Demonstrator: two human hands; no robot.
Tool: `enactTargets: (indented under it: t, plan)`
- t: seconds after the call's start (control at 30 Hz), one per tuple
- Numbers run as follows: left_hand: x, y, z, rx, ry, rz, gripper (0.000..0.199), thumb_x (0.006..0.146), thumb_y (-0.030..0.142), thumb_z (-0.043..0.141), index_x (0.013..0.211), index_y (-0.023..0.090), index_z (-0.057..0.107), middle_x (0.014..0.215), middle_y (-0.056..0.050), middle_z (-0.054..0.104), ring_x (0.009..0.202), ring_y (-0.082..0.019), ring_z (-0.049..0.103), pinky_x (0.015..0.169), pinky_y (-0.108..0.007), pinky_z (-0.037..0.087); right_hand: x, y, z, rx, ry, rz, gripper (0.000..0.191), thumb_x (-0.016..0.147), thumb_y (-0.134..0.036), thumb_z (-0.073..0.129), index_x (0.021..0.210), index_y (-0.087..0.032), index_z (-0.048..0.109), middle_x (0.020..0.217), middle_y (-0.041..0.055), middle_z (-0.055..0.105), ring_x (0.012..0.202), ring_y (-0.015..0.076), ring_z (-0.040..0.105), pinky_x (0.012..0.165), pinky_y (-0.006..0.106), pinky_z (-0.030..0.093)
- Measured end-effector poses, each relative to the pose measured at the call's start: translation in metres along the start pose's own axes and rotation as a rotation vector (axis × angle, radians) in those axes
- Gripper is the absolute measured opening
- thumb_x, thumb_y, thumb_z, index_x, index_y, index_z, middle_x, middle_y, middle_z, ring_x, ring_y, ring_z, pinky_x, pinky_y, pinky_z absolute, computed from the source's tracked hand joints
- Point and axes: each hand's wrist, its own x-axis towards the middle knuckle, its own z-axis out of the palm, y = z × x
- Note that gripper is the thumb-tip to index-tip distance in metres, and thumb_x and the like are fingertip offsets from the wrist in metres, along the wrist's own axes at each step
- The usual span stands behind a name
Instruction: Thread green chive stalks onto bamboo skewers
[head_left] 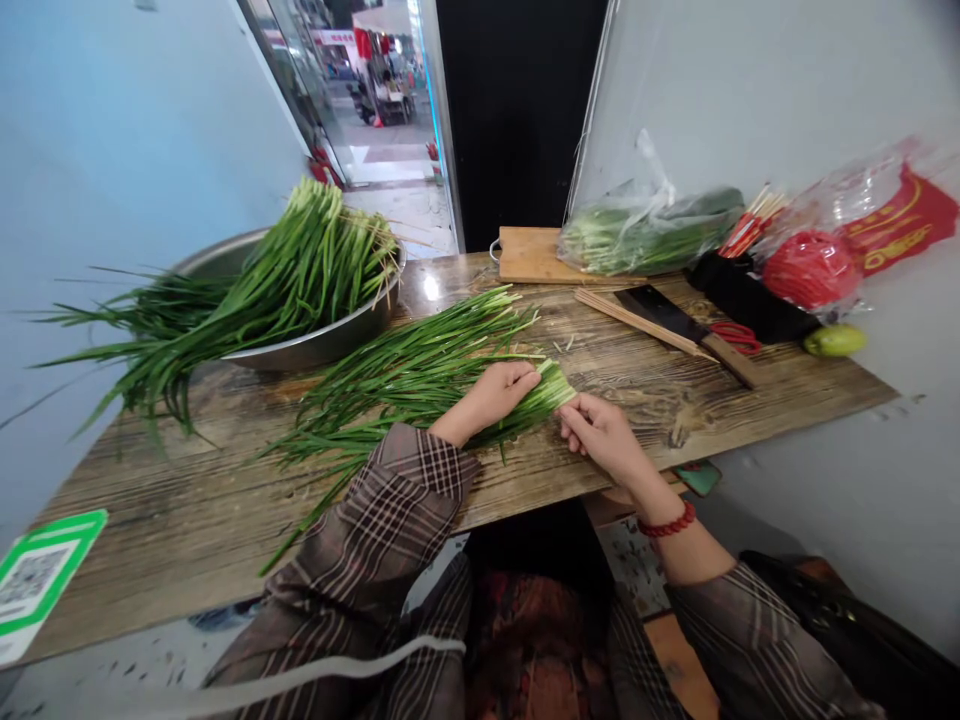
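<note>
A bunch of garlic chives [556, 386] lies near the table's front edge, pale stem ends pointing right. My left hand [504, 392] is closed around it just behind those ends. At the tip of the stems, my right hand [596, 430] has its fingers pinched together; what sits between them is too small to make out. More loose garlic chives [420, 350] spread over the wooden table behind and left of my hands. A large metal basin [330, 345] at the back left is heaped with chives, and thin sticks poke out from their pale ends.
To the right lie bamboo skewers [645, 325], a cleaver [671, 318] and red-handled scissors [735, 337]. Behind them are a cutting board [529, 255], bagged greens [645, 235], a bag with red string [810, 268] and a green vegetable [836, 340]. A QR-code card [67, 555] lies front left.
</note>
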Motion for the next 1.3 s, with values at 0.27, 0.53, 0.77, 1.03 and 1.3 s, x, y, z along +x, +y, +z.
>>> enactTargets:
  t: [0.27, 0.53, 0.77, 1.03, 1.3]
  plan:
    - [-0.002, -0.002, 0.004, 0.136, -0.061, 0.071, 0.023, 0.086, 0.029, 0.052, 0.087, 0.013, 0.069, 0.085, -0.004, 0.07, 0.079, -0.016, 0.061, 0.076, -0.026, 0.044, 0.009, 0.006, -0.009, -0.063, 0.129, -0.063, 0.044, 0.084, -0.047, 0.055, 0.118, -0.019, 0.055, 0.081, 0.0033, 0.067, 0.06, 0.0157, 0.061, 0.054, 0.028, 0.048]
    - [0.01, -0.025, -0.012, 0.354, 0.273, 0.094, 0.021, 0.086, 0.019, 0.052, 0.092, 0.014, 0.072, 0.092, -0.008, 0.07, 0.089, -0.018, 0.063, 0.085, -0.032, 0.048, 0.025, 0.004, 0.021, -0.22, 0.308, -0.196, 0.027, 0.087, -0.04, 0.049, 0.092, -0.019, 0.065, 0.093, 0.0075, 0.071, 0.077, 0.0202, 0.062, 0.073, 0.033, 0.046]
    - [0.017, -0.035, -0.01, 0.689, 0.179, 0.049, 0.022, 0.084, 0.025, 0.059, 0.102, 0.018, 0.07, 0.104, -0.008, 0.067, 0.098, -0.023, 0.058, 0.09, -0.038, 0.044, 0.021, 0.009, 0.019, -0.219, 0.302, -0.199, 0.026, 0.088, -0.039, 0.048, 0.092, -0.02, 0.065, 0.092, 0.007, 0.072, 0.083, 0.0215, 0.063, 0.075, 0.033, 0.046]
    - [0.013, -0.032, -0.007, 0.677, 0.192, 0.069, 0.013, 0.08, 0.02, 0.059, 0.087, 0.018, 0.07, 0.089, -0.007, 0.064, 0.09, -0.021, 0.056, 0.082, -0.035, 0.045, 0.021, 0.009, 0.018, -0.16, 0.271, -0.194, 0.027, 0.087, -0.038, 0.048, 0.098, -0.02, 0.065, 0.1, 0.0076, 0.071, 0.086, 0.0214, 0.063, 0.077, 0.033, 0.047]
    - [0.008, -0.018, -0.005, 0.211, 0.199, 0.092, 0.023, 0.08, 0.015, 0.055, 0.097, 0.016, 0.072, 0.095, -0.005, 0.072, 0.089, -0.018, 0.064, 0.085, -0.031, 0.049, 0.02, 0.006, 0.017, -0.09, 0.289, -0.163, 0.028, 0.086, -0.039, 0.052, 0.098, -0.018, 0.066, 0.09, 0.0049, 0.071, 0.073, 0.0174, 0.061, 0.068, 0.029, 0.045]
